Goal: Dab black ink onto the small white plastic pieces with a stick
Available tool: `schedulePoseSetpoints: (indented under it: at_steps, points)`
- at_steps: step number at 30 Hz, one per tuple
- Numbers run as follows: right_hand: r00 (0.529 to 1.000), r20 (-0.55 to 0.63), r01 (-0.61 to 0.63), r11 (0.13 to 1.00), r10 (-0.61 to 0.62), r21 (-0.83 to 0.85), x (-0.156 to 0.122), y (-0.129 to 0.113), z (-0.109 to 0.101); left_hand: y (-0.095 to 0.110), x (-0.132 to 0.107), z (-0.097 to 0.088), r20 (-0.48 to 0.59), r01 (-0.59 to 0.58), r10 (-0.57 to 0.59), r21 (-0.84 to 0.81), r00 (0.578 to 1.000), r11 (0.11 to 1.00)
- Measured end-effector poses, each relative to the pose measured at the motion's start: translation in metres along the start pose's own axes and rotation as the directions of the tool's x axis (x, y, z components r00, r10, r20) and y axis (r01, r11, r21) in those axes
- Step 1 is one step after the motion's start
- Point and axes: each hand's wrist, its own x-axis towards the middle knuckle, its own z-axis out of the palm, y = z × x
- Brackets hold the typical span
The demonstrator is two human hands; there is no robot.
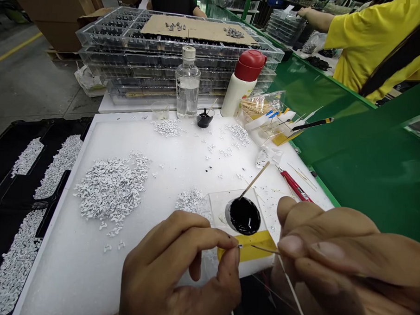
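Observation:
Between thumb and forefinger, my left hand (180, 267) pinches a tiny white piece (240, 245) with a dark mark. My right hand (344, 265) grips a thin wooden toothpick (266, 249), its dark tip pointing left, a little short of the piece. Just beyond the fingers sits a small cup of black paint (245, 216) with a wooden stick (255, 179) leaning in it. The cup rests on a clear plate (217, 202) with yellow tape (258, 248) along its near side. A small heap of white pieces (192, 201) lies left of the cup.
A large heap of white pieces (113, 186) covers the left of the white board (69, 263). Farther back stand a water bottle (187, 89), a red-capped flask (243, 84) and stacked clear trays (131, 56). A red-handled knife (294, 184) lies right. A person in yellow (361, 38) works beyond the green partition.

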Motion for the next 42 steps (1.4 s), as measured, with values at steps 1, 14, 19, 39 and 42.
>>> schedulePoseSetpoints:
  at_steps: [1, 14, 19, 39, 42]
  points:
    - [1.0, -0.011, 0.005, 1.0, -0.005, 0.007, 0.001, 0.001, -0.001, 0.0, -0.001, 0.0, -0.004, -0.002, 0.002, -0.004, 1.0, 1.0]
    - [0.97, 0.171, 0.182, 0.982, -0.172, -0.048, 0.008, 0.016, -0.006, 0.002, 0.002, 0.007, -0.063, 0.041, -0.041, -0.01, 0.997, 0.999]
    - [0.968, 0.182, 0.189, 0.98, -0.175, -0.057, 0.008, 0.015, -0.008, 0.002, 0.0, 0.008, -0.075, 0.045, -0.047, -0.019, 0.996, 0.999]
    - [0.978, 0.125, 0.171, 0.985, -0.167, -0.022, 0.005, 0.017, -0.003, 0.002, 0.003, 0.005, -0.032, 0.025, -0.024, 0.027, 0.999, 0.999]
    - [0.975, 0.176, 0.142, 0.99, -0.135, -0.026, 0.007, 0.014, -0.01, 0.001, 0.004, 0.005, -0.033, 0.026, -0.026, 0.019, 0.999, 0.999]
